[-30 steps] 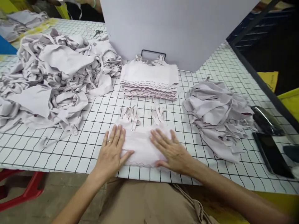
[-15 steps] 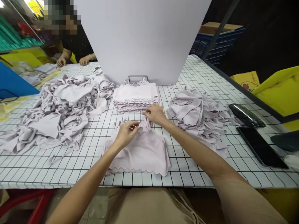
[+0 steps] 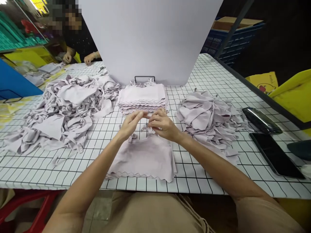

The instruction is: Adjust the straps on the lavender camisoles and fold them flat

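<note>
A pale lilac camisole top (image 3: 143, 158) with a scalloped hem lies flat on the checked table in front of me. My left hand (image 3: 132, 124) and my right hand (image 3: 162, 124) meet over its upper edge. Both pinch the thin straps (image 3: 145, 127) and lift them slightly off the cloth. Just beyond my hands sits a neat stack of folded tops (image 3: 142, 97).
A big loose heap of the same tops (image 3: 65, 110) fills the left of the table (image 3: 209, 184); a smaller heap (image 3: 209, 116) lies right. A white board (image 3: 150, 38) stands behind the stack. A phone (image 3: 275, 155) and dark case (image 3: 261, 119) lie far right. Another person's hands (image 3: 77, 58) work far left.
My hands left the flattened body of the top, went up to its straps and have now come together over them, lifting the straps. The head camera tilted up.
</note>
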`<state>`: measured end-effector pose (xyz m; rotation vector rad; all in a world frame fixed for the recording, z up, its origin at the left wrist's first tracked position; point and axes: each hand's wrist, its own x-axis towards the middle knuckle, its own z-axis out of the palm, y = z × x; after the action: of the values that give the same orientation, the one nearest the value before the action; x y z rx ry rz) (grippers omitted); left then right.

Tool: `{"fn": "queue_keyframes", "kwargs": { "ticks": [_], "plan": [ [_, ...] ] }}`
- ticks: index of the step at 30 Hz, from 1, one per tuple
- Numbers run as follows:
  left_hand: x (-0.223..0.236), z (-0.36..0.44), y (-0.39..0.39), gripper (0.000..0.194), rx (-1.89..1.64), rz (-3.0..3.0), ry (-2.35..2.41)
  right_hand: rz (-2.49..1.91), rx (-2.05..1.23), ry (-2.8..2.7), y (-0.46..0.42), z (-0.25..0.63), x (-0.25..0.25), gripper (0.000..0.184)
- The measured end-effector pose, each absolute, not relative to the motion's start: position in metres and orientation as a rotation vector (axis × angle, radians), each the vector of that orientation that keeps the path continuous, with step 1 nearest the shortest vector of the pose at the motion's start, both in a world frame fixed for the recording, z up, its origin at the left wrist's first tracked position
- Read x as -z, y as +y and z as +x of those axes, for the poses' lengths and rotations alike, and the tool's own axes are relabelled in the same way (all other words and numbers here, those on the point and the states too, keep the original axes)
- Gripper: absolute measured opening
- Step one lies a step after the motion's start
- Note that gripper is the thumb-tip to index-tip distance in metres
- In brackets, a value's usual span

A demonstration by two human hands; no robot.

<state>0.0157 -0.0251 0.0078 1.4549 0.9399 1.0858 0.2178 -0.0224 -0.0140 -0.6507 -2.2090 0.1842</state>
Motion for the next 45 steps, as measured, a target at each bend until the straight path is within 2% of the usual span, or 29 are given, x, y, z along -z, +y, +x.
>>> {"fn": "queue_keyframes", "kwargs": {
  "ticks": [3, 6, 15, 17, 21, 25, 31, 35, 39, 45],
  "plan": [
    [-0.005, 0.018, -0.031, 0.047, -0.734, 1.24, 0.832, -0.606, -0.232, -2.136, -0.035, 0.218, 0.009, 0.023],
    [0.001, 0.02, -0.046, 0.043, -0.639, 1.07, 0.746, -0.612, -0.36, -1.979, -0.041, 0.218, 0.007, 0.022],
    [0.006, 0.015, -0.093, 0.031, -0.747, 0.954, 0.895, -0.747, -0.59, -1.773, -0.054, 0.231, 0.015, 0.019],
    [0.004, 0.014, -0.097, 0.032, -0.754, 0.973, 0.941, -0.763, -0.746, -1.841, -0.06, 0.232, 0.013, 0.019],
    [-0.007, 0.014, -0.099, 0.037, -0.777, 1.032, 0.961, -0.737, -1.092, -1.976, -0.069, 0.223, 0.008, 0.03],
    [-0.017, 0.013, -0.098, 0.036, -0.756, 1.047, 1.02, -0.799, -0.917, -1.912, -0.072, 0.215, 0.006, 0.011],
    [-0.012, 0.013, -0.097, 0.028, -0.818, 1.163, 1.067, -0.831, -0.926, -1.886, -0.074, 0.216, 0.006, 0.01],
    [0.013, 0.016, -0.1, 0.017, -0.861, 1.607, 1.153, -0.957, -0.826, -1.908, -0.074, 0.223, 0.009, 0.008],
    [0.037, 0.02, -0.105, 0.021, -0.688, 2.089, 1.346, -1.005, -0.835, -1.961, -0.075, 0.233, 0.019, 0.006],
    [0.047, 0.025, -0.109, 0.012, -0.627, 2.159, 1.397, -0.995, -0.796, -2.029, -0.082, 0.237, 0.033, 0.008]
  ]
}}
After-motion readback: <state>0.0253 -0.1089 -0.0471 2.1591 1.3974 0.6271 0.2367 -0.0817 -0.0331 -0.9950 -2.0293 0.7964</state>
